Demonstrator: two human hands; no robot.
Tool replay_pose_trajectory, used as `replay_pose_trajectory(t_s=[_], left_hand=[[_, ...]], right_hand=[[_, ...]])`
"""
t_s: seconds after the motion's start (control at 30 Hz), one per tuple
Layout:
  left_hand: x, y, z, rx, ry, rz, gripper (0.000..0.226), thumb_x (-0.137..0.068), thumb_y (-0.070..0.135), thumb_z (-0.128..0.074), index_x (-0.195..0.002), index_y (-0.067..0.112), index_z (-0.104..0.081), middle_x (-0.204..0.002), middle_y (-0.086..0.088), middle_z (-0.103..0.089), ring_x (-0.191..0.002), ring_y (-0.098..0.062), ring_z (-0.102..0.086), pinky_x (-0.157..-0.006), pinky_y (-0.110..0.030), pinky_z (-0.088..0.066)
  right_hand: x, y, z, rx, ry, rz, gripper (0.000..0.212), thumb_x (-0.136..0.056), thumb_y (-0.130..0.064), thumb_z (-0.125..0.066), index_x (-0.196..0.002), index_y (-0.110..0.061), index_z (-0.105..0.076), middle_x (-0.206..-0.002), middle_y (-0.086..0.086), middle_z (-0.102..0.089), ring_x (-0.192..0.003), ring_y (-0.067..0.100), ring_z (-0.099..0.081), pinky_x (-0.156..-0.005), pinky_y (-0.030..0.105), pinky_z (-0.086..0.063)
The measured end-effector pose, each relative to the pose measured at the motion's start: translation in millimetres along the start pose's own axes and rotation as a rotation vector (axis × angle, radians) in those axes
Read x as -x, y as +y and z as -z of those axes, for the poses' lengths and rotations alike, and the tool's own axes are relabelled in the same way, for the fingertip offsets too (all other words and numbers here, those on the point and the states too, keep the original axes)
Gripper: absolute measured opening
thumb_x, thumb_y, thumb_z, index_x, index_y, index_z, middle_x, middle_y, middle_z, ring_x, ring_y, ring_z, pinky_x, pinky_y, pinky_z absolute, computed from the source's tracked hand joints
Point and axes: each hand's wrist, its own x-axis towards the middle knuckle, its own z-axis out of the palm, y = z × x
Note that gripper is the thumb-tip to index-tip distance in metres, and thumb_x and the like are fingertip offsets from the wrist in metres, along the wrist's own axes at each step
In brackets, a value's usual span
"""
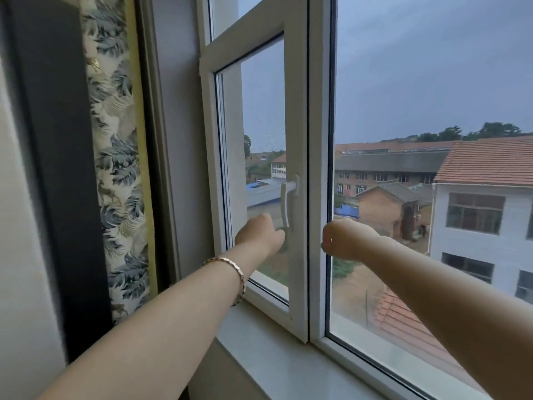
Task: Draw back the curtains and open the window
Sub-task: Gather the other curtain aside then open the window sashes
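Left hand (258,233) at window handle (285,204)

The light was dim and bluish, all of it coming in through the window (418,140) from a heavy grey sky. It fell softly on both forearms and cast no hard shadows. The wall (17,226) and the dark strip beside the curtain (115,168) sat in gloom. Straight frame lines bowed toward the edges, and the whole view looked slightly soft.
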Motion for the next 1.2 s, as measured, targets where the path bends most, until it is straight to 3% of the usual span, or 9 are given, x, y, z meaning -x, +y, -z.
replay_pose_trajectory(t_s=[0.13, 0.2, 0.3, 0.37, 0.43, 0.53, 0.63, 0.83, 1.2], left_hand=[[-79.2, -10.8, -17.7, 0.288, -0.009, -0.028, 0.05, -0.094, 0.031, -0.043, -0.132, -0.001, -0.044, -0.11, -0.017, -0.062, -0.089, -0.03, -0.062, -0.065, -0.027, -0.038], [-124.3, -14.5, -28.6, 0.45, -0.061, -0.028, 0.064, -0.094, 0.042, -0.039, -0.132, -0.009, -0.045, -0.099, -0.021, -0.065, -0.067, -0.026, -0.056, -0.055, -0.027, -0.032], [-173.9, -2.7, -41.3, 0.694, -0.188, -0.043, 0.072, -0.09, 0.058, -0.035, -0.127, -0.001, -0.055, -0.115, -0.018, -0.064, -0.09, -0.028, -0.061, -0.079, -0.032, -0.047], [-195.1, 4.0, -47.3, 0.84, -0.263, -0.061, 0.067, -0.09, 0.06, -0.037, -0.112, 0.003, -0.063, -0.097, -0.015, -0.067, -0.089, -0.029, -0.064, -0.089, -0.04, -0.052], [-213.3, 8.1, -55.9, 0.932, -0.325, -0.062, 0.057, -0.091, 0.059, -0.038, -0.076, 0.007, -0.059, -0.066, -0.009, -0.056, -0.06, -0.024, -0.056, -0.067, -0.035, -0.053], [-230.3, 4.8, -66.2, 0.73, -0.217, -0.246, 0.057, -0.095, 0.052, -0.033, -0.06, 0.01, -0.05, -0.066, -0.013, -0.054, -0.066, -0.026, -0.055, -0.067, -0.033, -0.043], [-241.3, -9.5, -57.3, 0.341, -0.054, -0.558, 0.059, -0.098, 0.043, -0.032, -0.094, -0.005, -0.067, -0.094, -0.02, -0.069, -0.096, -0.034, -0.066, -0.081, -0.035, -0.048], [-244.7, -10.2, -27.6, -0.044, -0.013, -0.868, 0.041, -0.102, 0.027, -0.027, -0.104, -0.001, -0.057, -0.092, -0.02, -0.061, -0.091, -0.032, -0.063, -0.081, -0.039, -0.048], [-207.9, -52.1, -10.7, -0.011, 0.108, -0.759, 0.046, -0.1, 0.037, -0.025, -0.111, 0.005, -0.057, -0.098, -0.018, -0.064, -0.088, -0.033, -0.06, -0.074, -0.035, -0.044]], right_hand=[[-47.9, -0.9, -11.3, -0.006, 0.036, -0.087, 0.025, -0.092, -0.02, -0.048, -0.099, -0.004, -0.065, -0.102, 0.011, -0.067, -0.095, 0.03, -0.065, -0.086, 0.04, -0.057], [-72.2, -4.1, -18.2, -0.029, 0.078, -0.154, 0.026, -0.091, -0.019, -0.048, -0.106, -0.007, -0.066, -0.108, 0.011, -0.067, -0.097, 0.029, -0.065, -0.088, 0.041, -0.056], [-95.1, -3.1, -18.8, -0.026, 0.103, -0.251, 0.026, -0.092, -0.018, -0.048, -0.106, -0.008, -0.066, -0.107, 0.009, -0.069, -0.095, 0.027, -0.067, -0.087, 0.039, -0.057], [-105.9, -2.3, -18.9, -0.009, 0.108, -0.288, 0.025, -0.092, -0.019, -0.048, -0.105, -0.008, -0.067, -0.106, 0.008, -0.069, -0.095, 0.026, -0.067, -0.086, 0.037, -0.058], [-115.0, -3.5, -18.8, 0.013, 0.114, -0.334, 0.025, -0.092, -0.019, -0.049, -0.105, -0.008, -0.067, -0.105, 0.008, -0.069, -0.094, 0.025, -0.067, -0.086, 0.036, -0.057], [-124.5, -2.1, -21.0, 0.015, 0.12, -0.385, 0.024, -0.093, -0.019, -0.048, -0.104, -0.008, -0.067, -0.105, 0.009, -0.07, -0.095, 0.025, -0.067, -0.085, 0.035, -0.057], [-122.1, -5.0, -21.0, 0.025, 0.092, -0.413, 0.027, -0.094, -0.017, -0.046, -0.106, -0.006, -0.067, -0.107, 0.01, -0.069, -0.097, 0.025, -0.067, -0.086, 0.033, -0.057], [-104.0, -17.9, -19.1, 0.064, 0.103, -0.468, 0.026, -0.095, -0.015, -0.045, -0.107, -0.007, -0.067, -0.108, 0.009, -0.069, -0.096, 0.023, -0.066, -0.085, 0.03, -0.057], [-47.9, -70.5, -32.3, 0.113, 0.035, -0.477, 0.024, -0.095, -0.018, -0.048, -0.106, -0.008, -0.067, -0.103, 0.008, -0.069, -0.094, 0.022, -0.068, -0.085, 0.032, -0.058]])
